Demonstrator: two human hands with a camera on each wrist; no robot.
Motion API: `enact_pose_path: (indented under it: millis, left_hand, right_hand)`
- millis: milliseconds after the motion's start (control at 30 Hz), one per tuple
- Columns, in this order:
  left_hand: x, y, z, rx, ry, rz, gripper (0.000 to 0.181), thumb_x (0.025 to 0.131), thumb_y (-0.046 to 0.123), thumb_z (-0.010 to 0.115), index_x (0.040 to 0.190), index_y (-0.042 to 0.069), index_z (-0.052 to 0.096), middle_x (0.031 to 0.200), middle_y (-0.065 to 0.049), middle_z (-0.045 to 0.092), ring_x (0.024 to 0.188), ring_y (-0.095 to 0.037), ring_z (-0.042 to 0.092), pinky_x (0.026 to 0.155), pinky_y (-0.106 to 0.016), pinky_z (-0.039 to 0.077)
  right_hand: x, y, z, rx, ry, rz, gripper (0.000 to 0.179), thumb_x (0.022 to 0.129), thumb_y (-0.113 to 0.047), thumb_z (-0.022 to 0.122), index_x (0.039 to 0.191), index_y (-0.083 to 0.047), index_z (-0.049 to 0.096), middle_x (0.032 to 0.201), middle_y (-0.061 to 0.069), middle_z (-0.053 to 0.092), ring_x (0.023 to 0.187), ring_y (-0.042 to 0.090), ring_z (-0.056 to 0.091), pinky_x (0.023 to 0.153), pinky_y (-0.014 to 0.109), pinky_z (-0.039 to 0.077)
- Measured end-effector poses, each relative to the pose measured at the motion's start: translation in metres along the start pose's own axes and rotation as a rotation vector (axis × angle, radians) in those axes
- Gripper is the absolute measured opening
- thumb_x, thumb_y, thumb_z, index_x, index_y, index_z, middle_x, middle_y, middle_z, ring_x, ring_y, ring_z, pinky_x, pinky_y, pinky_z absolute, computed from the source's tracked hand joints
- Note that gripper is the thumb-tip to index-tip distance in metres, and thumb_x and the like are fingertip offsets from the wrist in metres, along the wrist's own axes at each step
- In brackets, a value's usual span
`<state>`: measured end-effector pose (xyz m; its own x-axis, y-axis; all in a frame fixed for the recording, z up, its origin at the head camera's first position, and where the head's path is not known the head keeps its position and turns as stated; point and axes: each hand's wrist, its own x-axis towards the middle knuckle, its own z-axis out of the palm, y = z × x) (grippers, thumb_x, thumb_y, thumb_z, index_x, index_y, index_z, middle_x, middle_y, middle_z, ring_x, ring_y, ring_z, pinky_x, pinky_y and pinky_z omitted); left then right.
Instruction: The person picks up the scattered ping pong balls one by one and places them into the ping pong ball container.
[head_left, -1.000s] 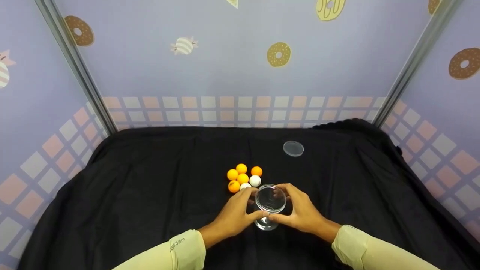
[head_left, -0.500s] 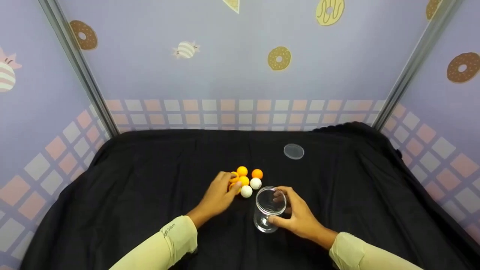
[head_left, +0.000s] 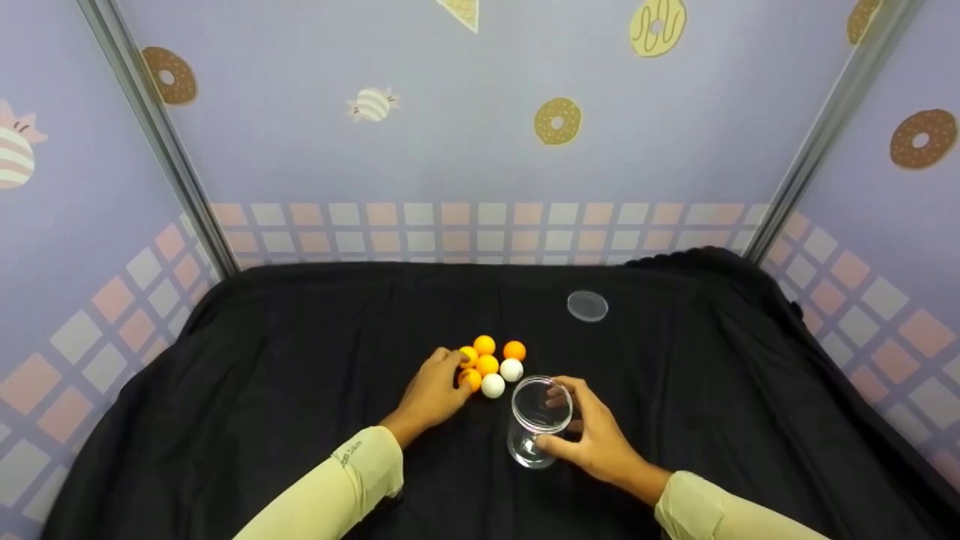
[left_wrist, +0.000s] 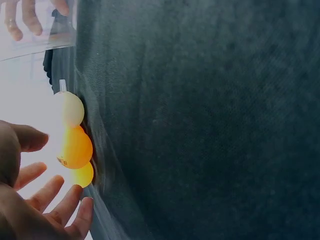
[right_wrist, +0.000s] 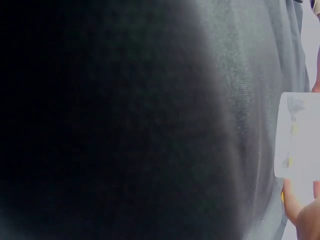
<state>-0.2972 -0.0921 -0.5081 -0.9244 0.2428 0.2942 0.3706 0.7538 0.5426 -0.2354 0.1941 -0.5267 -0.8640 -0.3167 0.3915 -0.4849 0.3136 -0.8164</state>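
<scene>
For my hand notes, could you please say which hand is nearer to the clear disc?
Right. The right hand, holding the jar, is in front of the clear disc, on the person's side; the left hand, at the orange balls, is farther off, to its front left.

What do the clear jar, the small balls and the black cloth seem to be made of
Clear jar: glossy plastic or glass; it's see-through with bright highlights, so I can't say which.
Small balls: probably smooth plastic; evenly round, one with a printed mark.
Black cloth: matte woven fabric, judging by its soft folds and fine texture.
</scene>
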Motion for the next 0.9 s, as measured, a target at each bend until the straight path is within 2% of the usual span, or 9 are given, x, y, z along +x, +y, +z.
enact_pose_path:
  millis: [167,333,467,700,900]
  left_hand:
    - [-0.001,-0.001,0.006,0.089,-0.05,0.036,0.042,0.083,0.018,0.079,0.123,0.013,0.069,0.103,-0.005,0.058,0.084,-0.02,0.056,0.072,-0.038,0.051]
    - [-0.002,-0.001,0.009,0.147,-0.087,0.052,0.044,0.086,0.02,0.08,0.128,0.015,0.066,0.11,-0.01,0.061,0.095,-0.031,0.062,0.08,-0.049,0.054]
    - [-0.002,-0.002,0.01,0.171,-0.11,0.049,0.039,0.091,0.022,0.077,0.126,0.017,0.063,0.111,-0.01,0.062,0.097,-0.033,0.061,0.083,-0.051,0.054]
    - [-0.005,-0.004,0.007,0.155,-0.098,0.079,0.036,0.091,0.02,0.077,0.124,0.014,0.062,0.106,-0.01,0.061,0.091,-0.031,0.06,0.079,-0.048,0.053]
    - [-0.004,-0.001,-0.001,0.122,-0.068,0.104,0.036,0.089,0.018,0.078,0.121,0.013,0.062,0.099,-0.008,0.059,0.084,-0.025,0.057,0.075,-0.043,0.051]
  right_hand:
    - [0.0,0.0,0.0,0.0,-0.001,0.002,0.083,0.074,-0.029,0.092,0.143,-0.022,0.047,0.126,0.015,0.06,0.112,0.028,0.065,0.079,0.032,0.062]
    - [0.0,0.0,-0.001,-0.001,0.0,-0.005,0.081,0.074,-0.028,0.092,0.142,-0.021,0.048,0.126,0.02,0.06,0.113,0.029,0.065,0.079,0.032,0.062]
    - [0.0,0.001,-0.001,-0.012,-0.005,-0.02,0.08,0.076,-0.027,0.091,0.142,-0.02,0.047,0.126,0.022,0.06,0.112,0.031,0.065,0.079,0.032,0.062]
    - [-0.001,0.0,0.0,-0.007,0.009,0.002,0.082,0.073,-0.029,0.093,0.142,-0.023,0.048,0.126,0.019,0.061,0.112,0.03,0.065,0.079,0.031,0.062]
    - [-0.001,0.0,0.0,-0.01,0.006,0.003,0.083,0.073,-0.029,0.093,0.142,-0.022,0.048,0.126,0.017,0.061,0.113,0.029,0.064,0.079,0.031,0.062]
